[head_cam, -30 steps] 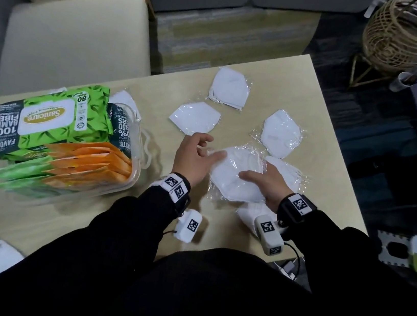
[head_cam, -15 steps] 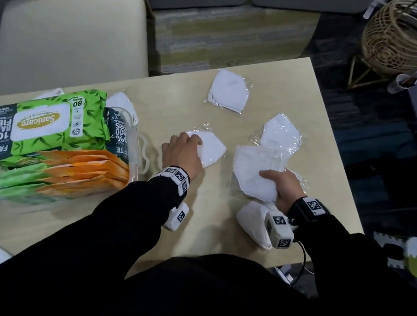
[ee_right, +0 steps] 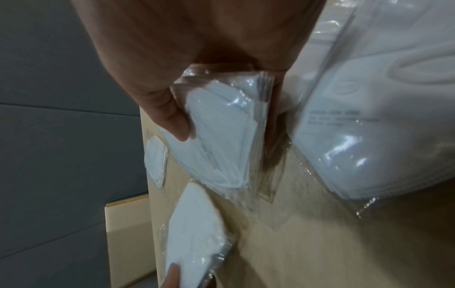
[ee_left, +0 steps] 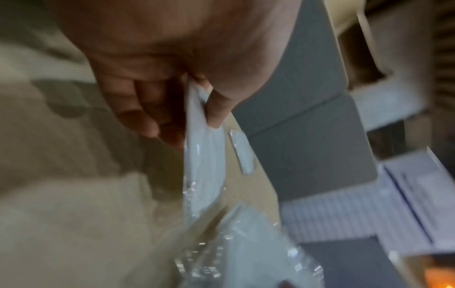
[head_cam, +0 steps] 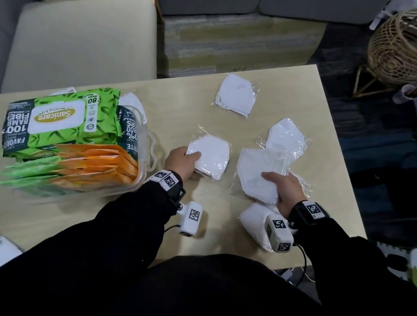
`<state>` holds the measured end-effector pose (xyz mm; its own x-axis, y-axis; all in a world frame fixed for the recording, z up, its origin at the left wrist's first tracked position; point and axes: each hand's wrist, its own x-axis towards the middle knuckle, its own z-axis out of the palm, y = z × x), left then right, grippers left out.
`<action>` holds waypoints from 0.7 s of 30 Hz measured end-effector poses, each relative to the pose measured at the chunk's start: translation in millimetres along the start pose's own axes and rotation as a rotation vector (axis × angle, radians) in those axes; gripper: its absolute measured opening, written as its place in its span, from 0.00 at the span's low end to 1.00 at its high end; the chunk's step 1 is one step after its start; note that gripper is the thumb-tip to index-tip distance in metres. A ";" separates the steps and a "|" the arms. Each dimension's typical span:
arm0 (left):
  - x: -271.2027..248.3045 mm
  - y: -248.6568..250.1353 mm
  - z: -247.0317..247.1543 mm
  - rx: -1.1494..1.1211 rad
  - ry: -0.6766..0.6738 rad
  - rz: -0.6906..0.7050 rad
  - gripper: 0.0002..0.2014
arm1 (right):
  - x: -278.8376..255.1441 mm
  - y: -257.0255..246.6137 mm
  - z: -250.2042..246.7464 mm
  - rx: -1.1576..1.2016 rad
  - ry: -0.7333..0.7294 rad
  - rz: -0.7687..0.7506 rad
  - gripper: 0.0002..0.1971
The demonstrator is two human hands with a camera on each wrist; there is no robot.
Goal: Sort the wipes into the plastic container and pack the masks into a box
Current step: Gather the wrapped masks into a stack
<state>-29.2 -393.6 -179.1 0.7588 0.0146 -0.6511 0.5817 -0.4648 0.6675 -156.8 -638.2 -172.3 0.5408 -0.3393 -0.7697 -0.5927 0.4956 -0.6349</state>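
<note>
Gathering masks with both hands at once looks like where this gets messy. The left hand has thumb and fingers pinched on the edge of one wrapped mask just above the table, and the right hand is clamped on a small stack of bagged masks, thumb on top. Those clear wrappers look slick, so I'd guess the stack could fan out and slip if another one gets added. Two more masks lie farther back, one sits under the right wrist. Wipes already sit in the plastic container; I can't make out a mask box for sure.
</note>
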 end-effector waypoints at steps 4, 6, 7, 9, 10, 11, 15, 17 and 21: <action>-15.9 -2.6 0.2 -0.337 -0.050 -0.042 0.19 | -8.9 1.0 5.4 0.061 -0.067 -0.036 0.19; -24.0 -6.5 3.6 -0.368 -0.095 -0.056 0.18 | -14.4 2.5 9.9 0.088 -0.113 -0.048 0.20; -29.4 -8.5 5.2 -0.379 -0.112 -0.071 0.15 | -17.3 3.4 12.3 0.095 -0.134 -0.055 0.20; -36.7 -17.0 8.0 -0.398 -0.135 -0.118 0.13 | -20.3 6.9 16.7 0.094 -0.155 -0.066 0.21; -39.4 -21.5 9.1 -0.416 -0.148 -0.136 0.14 | -21.4 8.2 18.8 0.091 -0.156 -0.068 0.21; -42.4 -25.4 9.9 -0.430 -0.161 -0.150 0.15 | -22.8 9.6 20.4 0.090 -0.157 -0.072 0.21; -54.9 -32.5 8.4 -0.330 -0.202 -0.129 0.12 | -27.5 15.9 26.4 0.100 -0.190 -0.075 0.21; -58.6 -34.1 5.3 -0.315 -0.200 -0.121 0.12 | -27.3 19.8 28.1 0.099 -0.187 -0.061 0.21; -59.5 -41.8 -5.7 -0.317 -0.151 -0.175 0.16 | -19.9 32.9 31.3 0.040 -0.126 -0.062 0.30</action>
<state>-97.1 -370.0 -166.2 0.6020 -0.0720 -0.7952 0.7782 -0.1702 0.6045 -168.3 -590.2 -175.8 0.6479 -0.2679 -0.7131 -0.5331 0.5092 -0.6757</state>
